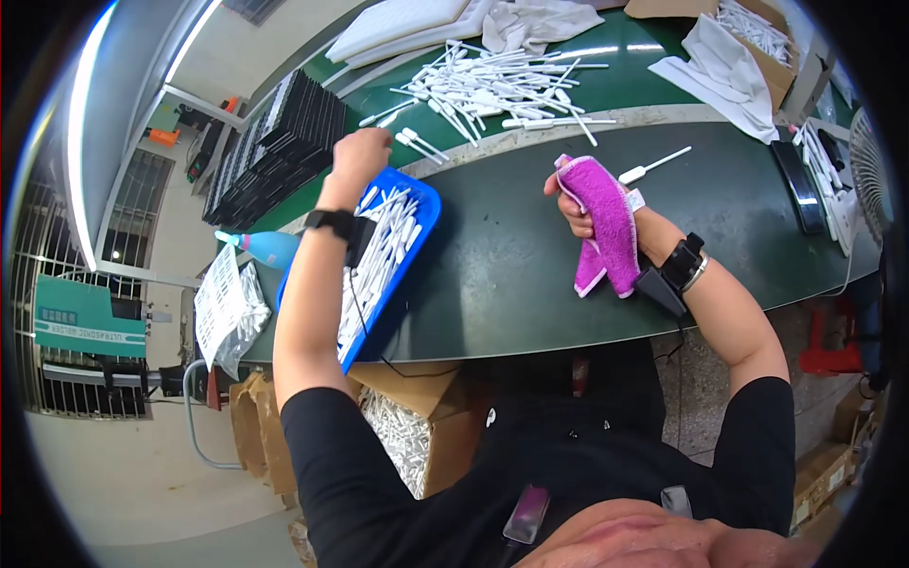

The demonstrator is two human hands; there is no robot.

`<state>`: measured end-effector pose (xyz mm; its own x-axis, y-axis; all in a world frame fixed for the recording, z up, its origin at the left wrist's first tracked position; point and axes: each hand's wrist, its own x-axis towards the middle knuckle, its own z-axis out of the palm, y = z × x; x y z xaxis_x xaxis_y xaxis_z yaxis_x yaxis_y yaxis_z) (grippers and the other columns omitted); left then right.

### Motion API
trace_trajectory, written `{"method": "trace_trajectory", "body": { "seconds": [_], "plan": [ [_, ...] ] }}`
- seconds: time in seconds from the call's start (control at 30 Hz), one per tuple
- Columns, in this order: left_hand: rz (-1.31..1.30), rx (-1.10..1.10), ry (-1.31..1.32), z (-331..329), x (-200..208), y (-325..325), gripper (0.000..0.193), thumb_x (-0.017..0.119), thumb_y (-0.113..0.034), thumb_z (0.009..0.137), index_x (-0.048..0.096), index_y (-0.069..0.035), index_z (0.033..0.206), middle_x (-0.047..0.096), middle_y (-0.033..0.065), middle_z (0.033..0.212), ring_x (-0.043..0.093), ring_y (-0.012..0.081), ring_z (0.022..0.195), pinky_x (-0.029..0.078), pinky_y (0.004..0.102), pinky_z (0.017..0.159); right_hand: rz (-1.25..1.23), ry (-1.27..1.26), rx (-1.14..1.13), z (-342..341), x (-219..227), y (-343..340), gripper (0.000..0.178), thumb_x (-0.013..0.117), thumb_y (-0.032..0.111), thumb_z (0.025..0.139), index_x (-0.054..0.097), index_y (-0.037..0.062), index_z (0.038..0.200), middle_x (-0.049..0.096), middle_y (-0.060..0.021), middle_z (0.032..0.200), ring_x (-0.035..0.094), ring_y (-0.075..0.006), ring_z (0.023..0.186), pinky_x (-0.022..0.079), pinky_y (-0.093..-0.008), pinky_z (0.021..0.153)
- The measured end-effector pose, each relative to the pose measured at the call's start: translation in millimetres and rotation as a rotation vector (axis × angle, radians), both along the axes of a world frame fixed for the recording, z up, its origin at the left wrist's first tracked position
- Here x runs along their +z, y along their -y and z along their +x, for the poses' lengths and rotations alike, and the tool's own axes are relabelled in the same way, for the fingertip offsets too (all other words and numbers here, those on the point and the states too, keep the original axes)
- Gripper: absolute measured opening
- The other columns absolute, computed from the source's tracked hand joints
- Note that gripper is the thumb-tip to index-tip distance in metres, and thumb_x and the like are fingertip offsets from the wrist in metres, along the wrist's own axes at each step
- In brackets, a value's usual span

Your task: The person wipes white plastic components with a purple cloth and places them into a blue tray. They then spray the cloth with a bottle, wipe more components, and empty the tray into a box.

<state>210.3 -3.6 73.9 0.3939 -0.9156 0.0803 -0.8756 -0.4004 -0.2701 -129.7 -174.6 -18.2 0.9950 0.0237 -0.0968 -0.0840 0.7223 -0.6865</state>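
Note:
My left hand [363, 156] is above the far end of a blue bin [432, 210], its fingers curled with their tips hidden. What it holds, if anything, does not show. Inside the bin lie many slim white plastic sticks [383, 248], each with a thicker handle end. My right hand [575, 214] is closed around a fuzzy purple cloth [614, 227], which drapes over the fingers and hangs down above the dark green table. A single white stick [649, 171] rests on the table just beyond that hand. Two more sticks [422, 144] lie right of my left hand.
A loose heap of white sticks [492, 83] covers the far work surface. Stacked black trays [275, 151] stand at the left, near a blue squeeze bottle [270, 248] and a plastic bag [248, 317]. A white cloth [720, 80], a black case [797, 187] and a fan [866, 175] are at the right.

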Motion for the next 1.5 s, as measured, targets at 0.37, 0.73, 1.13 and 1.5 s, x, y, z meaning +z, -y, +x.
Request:
{"method": "trace_trajectory", "body": {
  "seconds": [0.37,0.73,1.13,1.5],
  "plan": [
    [0.227,-0.204,-0.002,34.1,-57.8,71.3,0.019,0.055,-0.016,0.08,0.058,-0.005,0.095,0.065,0.0178,0.089,0.063,0.0347,0.09,0.051,0.0446,0.076,0.053,-0.114,-0.028,1.2,-1.7,3.9,0.046,0.044,0.045,0.097,0.055,0.0003,0.1,0.052,-0.0028,0.06,0.045,-0.0119,0.042,0.04,-0.0259,0.041],
    [-0.004,-0.253,0.028,-36.8,-38.3,79.8,0.021,0.052,-0.022,0.082,0.055,-0.002,0.09,0.065,0.02,0.082,0.064,0.0376,0.077,0.051,0.0477,0.068,0.105,0.058,0.047,-2.8,-10.1,8.2,0.03,0.052,0.024,0.094,0.055,-0.0023,0.108,0.055,-0.0019,0.072,0.048,-0.0084,0.052,0.041,-0.0236,0.049],
    [-0.423,-0.104,-0.211,-132.5,-25.9,79.3,0.027,0.052,-0.026,0.087,0.059,-0.003,0.099,0.065,0.0211,0.08,0.063,0.0378,0.076,0.049,0.0469,0.068,0.043,0.044,-0.05,-2.7,-13.7,7.2,0.033,0.051,0.029,0.096,0.053,0.0005,0.113,0.054,-0.0015,0.071,0.045,-0.0085,0.051,0.039,-0.0227,0.048],
    [-0.425,-0.099,-1.168,-199.0,-70.9,54.0,0.028,0.048,-0.026,0.095,0.061,0.0,0.094,0.063,0.0123,0.074,0.061,0.0227,0.063,0.049,0.035,0.063,0.122,0.119,-0.397,1.0,-12.7,31.3,0.035,0.054,0.019,0.092,0.049,0.0038,0.124,0.053,-0.0004,0.074,0.045,-0.0071,0.051,0.038,-0.0199,0.047]
  ]
}}
